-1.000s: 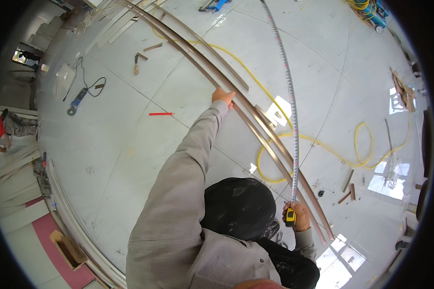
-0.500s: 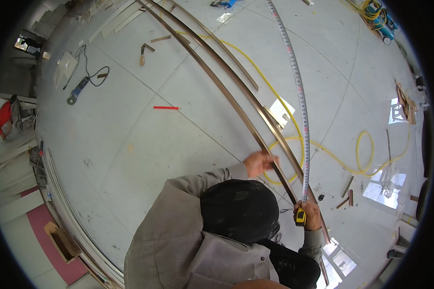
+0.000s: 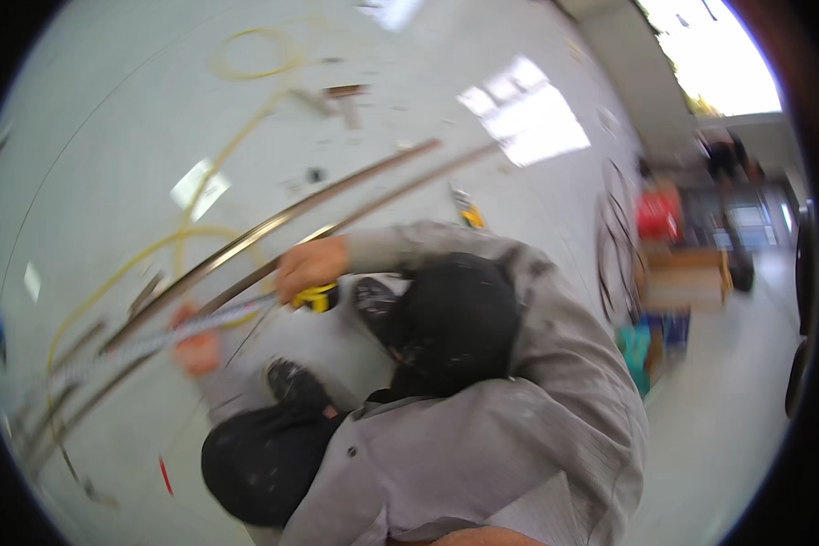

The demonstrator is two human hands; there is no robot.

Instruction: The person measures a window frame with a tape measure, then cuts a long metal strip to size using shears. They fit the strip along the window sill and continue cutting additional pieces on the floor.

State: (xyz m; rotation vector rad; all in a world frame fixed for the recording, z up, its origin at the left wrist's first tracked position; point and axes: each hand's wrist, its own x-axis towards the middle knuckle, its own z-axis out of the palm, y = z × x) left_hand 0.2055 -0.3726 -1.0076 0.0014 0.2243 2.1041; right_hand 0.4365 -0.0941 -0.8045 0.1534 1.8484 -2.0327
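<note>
In my right hand (image 3: 309,270) is a yellow-and-black tape measure (image 3: 317,298), with my fingers closed around its case. Its pale blade (image 3: 237,314) runs out to the left, alongside the metal strips. My left hand (image 3: 196,344) is at the blade and the strips, too smeared by motion to show its fingers. One long bronze-coloured metal strip (image 3: 337,188) crosses the floor beyond my hands. A second metal strip (image 3: 409,188) lies nearer, roughly parallel to it and partly behind my right hand. The strips' far left ends are blurred.
A yellow hose (image 3: 168,238) loops around the strips. Close to my right sleeve lies a yellow-and-silver tool (image 3: 469,209). A red pencil (image 3: 166,476) is at lower left. Coiled cable (image 3: 610,246), a box (image 3: 687,278) and a person (image 3: 723,155) are on the right.
My view has swung to the right, bringing a bright opening and the boxes into sight. The tape measure has stayed in my right hand. My left hand is now closer to the blade.
</note>
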